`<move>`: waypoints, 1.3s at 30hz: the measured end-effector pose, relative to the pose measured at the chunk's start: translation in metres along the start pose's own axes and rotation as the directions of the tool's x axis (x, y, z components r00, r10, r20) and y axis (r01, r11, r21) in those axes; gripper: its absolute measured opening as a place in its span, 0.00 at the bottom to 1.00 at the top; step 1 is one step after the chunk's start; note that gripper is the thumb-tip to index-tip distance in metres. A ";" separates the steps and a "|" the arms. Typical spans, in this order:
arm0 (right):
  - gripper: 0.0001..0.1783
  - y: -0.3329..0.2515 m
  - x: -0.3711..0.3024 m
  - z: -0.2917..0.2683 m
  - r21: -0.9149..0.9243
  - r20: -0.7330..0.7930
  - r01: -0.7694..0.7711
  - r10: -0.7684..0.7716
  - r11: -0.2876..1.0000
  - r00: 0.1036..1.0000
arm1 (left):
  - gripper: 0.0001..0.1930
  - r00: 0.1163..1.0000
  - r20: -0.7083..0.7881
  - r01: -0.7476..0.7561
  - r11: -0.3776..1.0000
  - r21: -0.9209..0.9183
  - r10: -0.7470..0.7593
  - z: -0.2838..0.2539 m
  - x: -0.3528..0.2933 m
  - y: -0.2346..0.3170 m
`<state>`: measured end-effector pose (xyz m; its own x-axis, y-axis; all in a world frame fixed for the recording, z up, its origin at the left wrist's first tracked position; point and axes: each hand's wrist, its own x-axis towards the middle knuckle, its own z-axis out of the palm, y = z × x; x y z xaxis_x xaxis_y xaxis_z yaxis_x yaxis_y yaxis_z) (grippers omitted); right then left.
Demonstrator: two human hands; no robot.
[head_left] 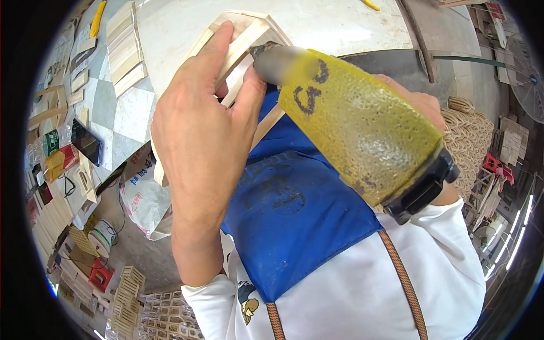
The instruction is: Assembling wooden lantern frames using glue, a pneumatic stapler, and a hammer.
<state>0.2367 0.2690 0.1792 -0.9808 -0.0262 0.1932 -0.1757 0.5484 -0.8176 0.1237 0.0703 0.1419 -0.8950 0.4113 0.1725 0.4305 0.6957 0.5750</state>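
My left hand [201,113] grips a small pale wooden frame [247,41], index finger along its top slat and thumb at its near side. Slats of the frame slope down behind the hand, partly hidden. A worn yellow nail gun [362,122] with dark hand-drawn marks and a black end cap points its dark nose at the frame, close to my left thumb. Behind the tool, my right hand [428,106] is wrapped round its handle; most of its fingers are hidden. Whether the nose touches the wood I cannot tell.
Left on the worktable [170,28] lie thin wooden slats [126,51], a yellow-handled tool [97,20] and a dark phone [86,143]. A plastic bag [146,195] hangs below. A metal rod [418,37], stacked wooden pieces [467,144] and a fan [524,76] stand right.
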 end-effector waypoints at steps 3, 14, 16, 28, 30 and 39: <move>0.30 -0.003 0.000 0.000 -0.022 0.020 -0.025 0.026 0.999 0.999 | 0.24 1.000 0.006 0.012 1.000 -0.002 -0.012 0.000 0.000 0.000; 0.32 -0.001 -0.001 -0.002 -0.008 0.022 -0.122 0.122 0.993 0.992 | 0.24 1.000 0.007 -0.023 0.996 0.084 0.022 0.001 0.004 0.001; 0.32 -0.001 -0.001 -0.003 -0.022 0.030 -0.124 0.125 0.992 0.992 | 0.24 1.000 0.012 -0.018 0.994 0.104 0.017 0.002 0.004 0.003; 0.29 0.010 -0.007 -0.001 0.052 -0.055 -0.071 0.074 0.996 0.996 | 0.23 1.000 0.021 -0.001 0.997 0.083 -0.001 0.001 0.001 0.007; 0.27 0.018 -0.011 -0.011 -0.092 -0.057 -0.105 0.100 0.990 0.993 | 0.23 1.000 -0.006 -0.010 0.999 0.052 0.010 0.001 0.003 0.006; 0.23 0.086 -0.004 -0.055 -0.618 -0.105 -0.190 0.160 0.762 0.982 | 0.24 0.998 -0.021 0.061 0.993 -0.097 -0.063 -0.006 -0.002 -0.008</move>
<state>0.2299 0.3618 0.1382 -0.9819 0.1497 0.1159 0.1050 0.9400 -0.3247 0.1210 0.0599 0.1420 -0.9228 0.3540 0.1523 0.3617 0.6592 0.6592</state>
